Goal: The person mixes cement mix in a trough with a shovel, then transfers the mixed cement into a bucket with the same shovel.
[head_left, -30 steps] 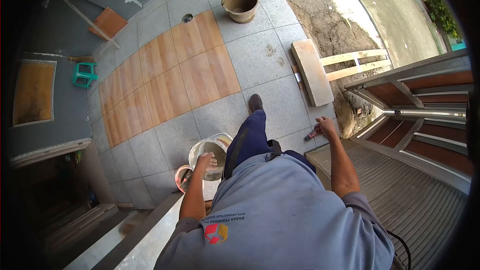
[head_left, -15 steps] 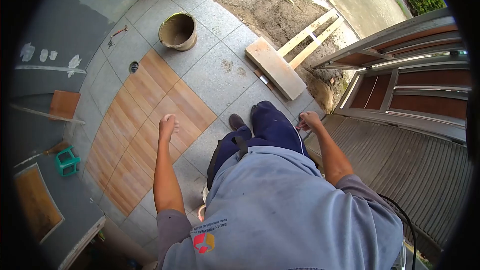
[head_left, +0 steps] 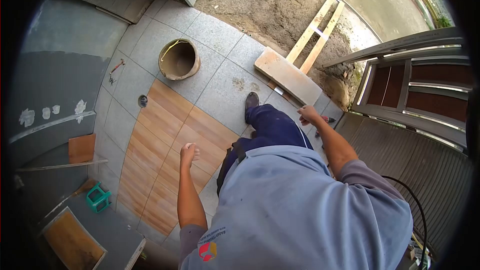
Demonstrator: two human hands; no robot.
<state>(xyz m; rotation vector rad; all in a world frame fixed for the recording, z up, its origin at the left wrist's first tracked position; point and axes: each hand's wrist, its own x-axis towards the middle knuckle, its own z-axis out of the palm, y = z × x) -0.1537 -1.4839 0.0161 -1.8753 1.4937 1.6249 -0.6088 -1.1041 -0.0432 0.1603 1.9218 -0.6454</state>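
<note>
My left hand (head_left: 189, 155) hangs in a loose fist, with nothing showing in it, over the wood-patterned tiles (head_left: 175, 132). At my right side, my right hand (head_left: 309, 115) has its fingers curled and nothing visible in them. It overlaps the floor near the end of a long pale block (head_left: 290, 76). Just beyond it lies a small red and dark object (head_left: 328, 119), partly hidden by the hand and forearm. One shoe (head_left: 252, 100) is stepped forward on the grey tiles (head_left: 212, 35).
A mud-stained bucket (head_left: 179, 60) stands ahead, near a round floor drain (head_left: 143, 101). Two wooden planks (head_left: 312, 35) reach over bare soil. To the left are a hammer-like tool (head_left: 117, 66), a green stool (head_left: 98, 198) and a brown tile (head_left: 81, 148). Slatted metal gate panels (head_left: 415, 87) stand at right.
I have stepped forward, one shoe now ahead of the other. The bucket, tiles and block sit differently in view as my head shifts. Both hands stay curled at my sides.
</note>
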